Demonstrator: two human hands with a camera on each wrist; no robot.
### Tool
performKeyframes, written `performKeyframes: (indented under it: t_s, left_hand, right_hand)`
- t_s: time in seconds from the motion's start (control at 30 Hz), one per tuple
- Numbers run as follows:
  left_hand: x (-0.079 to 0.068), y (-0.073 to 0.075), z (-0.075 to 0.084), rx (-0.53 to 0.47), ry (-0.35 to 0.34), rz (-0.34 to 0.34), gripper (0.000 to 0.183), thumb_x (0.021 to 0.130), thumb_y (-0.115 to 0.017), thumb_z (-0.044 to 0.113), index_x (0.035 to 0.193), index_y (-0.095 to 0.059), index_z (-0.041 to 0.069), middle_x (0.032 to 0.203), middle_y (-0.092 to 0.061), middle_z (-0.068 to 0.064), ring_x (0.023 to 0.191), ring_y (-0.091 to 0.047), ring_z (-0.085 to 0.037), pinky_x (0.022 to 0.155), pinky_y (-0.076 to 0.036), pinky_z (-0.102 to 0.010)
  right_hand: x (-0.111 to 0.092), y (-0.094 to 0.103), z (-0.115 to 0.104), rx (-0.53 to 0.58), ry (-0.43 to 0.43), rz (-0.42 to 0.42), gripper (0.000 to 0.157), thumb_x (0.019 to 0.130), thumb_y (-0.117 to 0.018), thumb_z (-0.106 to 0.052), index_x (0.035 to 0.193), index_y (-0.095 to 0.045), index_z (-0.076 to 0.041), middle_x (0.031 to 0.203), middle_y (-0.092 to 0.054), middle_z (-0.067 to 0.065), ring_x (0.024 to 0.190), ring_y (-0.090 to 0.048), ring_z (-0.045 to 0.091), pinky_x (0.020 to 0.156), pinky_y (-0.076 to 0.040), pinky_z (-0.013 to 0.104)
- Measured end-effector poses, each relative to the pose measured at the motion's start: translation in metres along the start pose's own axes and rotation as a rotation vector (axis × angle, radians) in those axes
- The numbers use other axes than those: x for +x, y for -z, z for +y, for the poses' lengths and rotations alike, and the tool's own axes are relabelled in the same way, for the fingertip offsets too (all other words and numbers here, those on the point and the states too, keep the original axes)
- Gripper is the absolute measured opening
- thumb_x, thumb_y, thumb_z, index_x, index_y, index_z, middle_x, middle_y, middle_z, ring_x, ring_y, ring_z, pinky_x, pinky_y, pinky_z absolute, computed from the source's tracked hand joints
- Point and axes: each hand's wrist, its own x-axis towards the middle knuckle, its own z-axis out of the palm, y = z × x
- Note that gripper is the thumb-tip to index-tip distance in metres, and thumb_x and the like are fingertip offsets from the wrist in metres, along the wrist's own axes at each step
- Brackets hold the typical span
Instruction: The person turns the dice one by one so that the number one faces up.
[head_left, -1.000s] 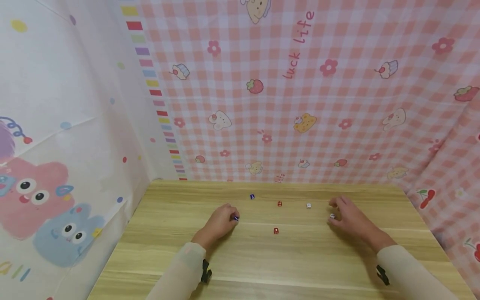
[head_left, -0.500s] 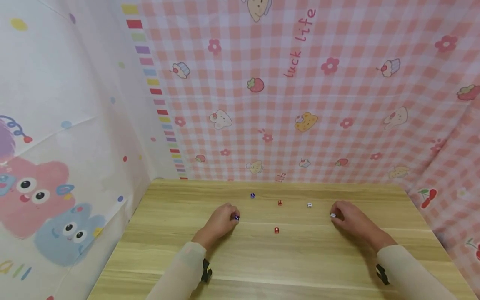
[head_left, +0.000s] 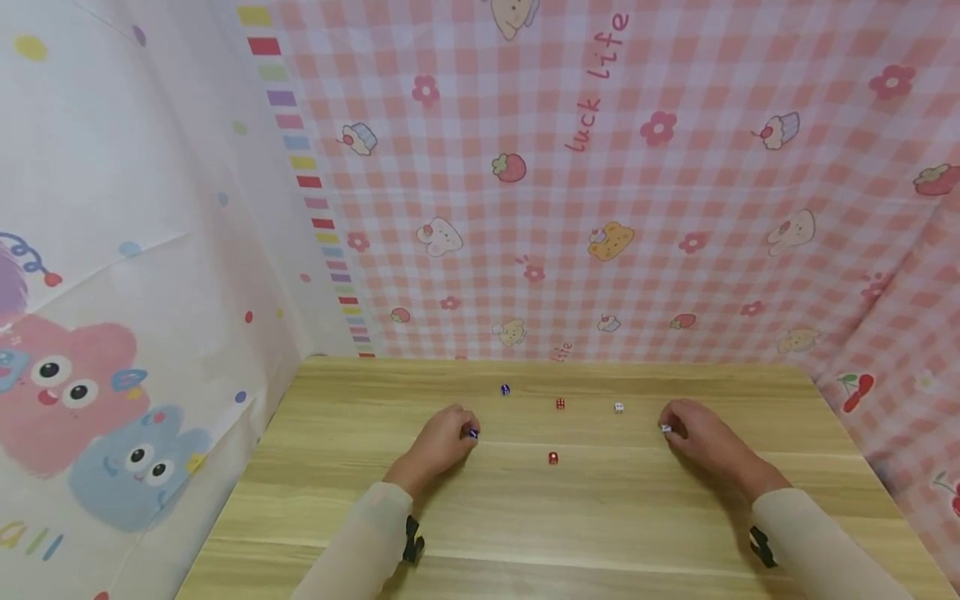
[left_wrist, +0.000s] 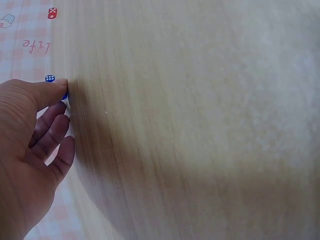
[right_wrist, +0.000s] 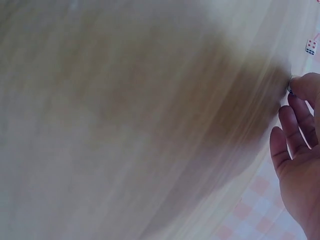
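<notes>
Between its thumb and fingers my left hand pinches a blue die at the tabletop. In the left wrist view the thumb hides most of that die. On the right, my right hand pinches a white die, mostly covered by the thumb in the right wrist view. Between the hands lie other dice: a second blue die farthest back, a red die, a second white die, and nearer to me a red die showing a single dot.
The wooden table ends at a pink checked cloth hanging behind it. A white printed cloth hangs along the left side. Dark bands are worn at the wrists over pale sleeves.
My right hand has closed its thumb and fingers on the white die, which has turned slightly in the pinch. The left hand has stayed in place with the blue die.
</notes>
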Motion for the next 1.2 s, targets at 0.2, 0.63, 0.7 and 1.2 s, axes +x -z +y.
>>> performKeyframes:
  t_s: [0.2, 0.63, 0.7, 1.2]
  left_hand:
    - [-0.0012, -0.0006, -0.0004, -0.004, 0.003, 0.001, 0.007, 0.085, -0.072, 0.013, 0.092, -0.070, 0.016, 0.086, -0.056, 0.005, 0.079, -0.053, -0.009, 0.074, -0.049, -0.027]
    - [-0.0012, -0.0011, -0.0004, 0.001, -0.005, 0.003, 0.008, 0.085, -0.072, 0.014, 0.093, -0.071, 0.015, 0.085, -0.055, 0.006, 0.077, -0.051, -0.008, 0.072, -0.048, -0.026]
    - [-0.0010, -0.0010, -0.0002, 0.000, -0.007, 0.003, 0.008, 0.085, -0.072, 0.014, 0.093, -0.071, 0.015, 0.085, -0.055, 0.006, 0.078, -0.051, -0.008, 0.072, -0.048, -0.026]
    - [-0.0008, 0.0017, 0.0025, -0.001, -0.004, 0.007, 0.007, 0.085, -0.072, 0.013, 0.092, -0.071, 0.015, 0.085, -0.055, 0.006, 0.078, -0.051, -0.009, 0.072, -0.047, -0.026]
  right_hand:
    - [-0.0001, -0.0025, 0.0010, -0.005, 0.007, 0.008, 0.013, 0.082, -0.070, -0.004, 0.088, -0.063, -0.013, 0.086, -0.063, -0.003, 0.084, -0.057, 0.013, 0.074, -0.050, 0.036]
    - [-0.0026, -0.0018, -0.0035, -0.083, 0.056, 0.049, 0.014, 0.080, -0.072, -0.005, 0.089, -0.065, -0.014, 0.094, -0.064, 0.001, 0.096, -0.059, 0.025, 0.087, -0.049, 0.046]
    - [-0.0024, -0.0007, -0.0052, -0.103, 0.058, 0.040, 0.014, 0.079, -0.072, -0.005, 0.088, -0.066, -0.014, 0.094, -0.063, 0.001, 0.095, -0.059, 0.025, 0.086, -0.049, 0.046]
    - [0.0034, 0.0012, -0.0055, -0.206, 0.180, 0.053, 0.019, 0.076, -0.069, 0.002, 0.085, -0.069, -0.015, 0.087, -0.063, -0.003, 0.081, -0.056, 0.017, 0.074, -0.049, 0.038]
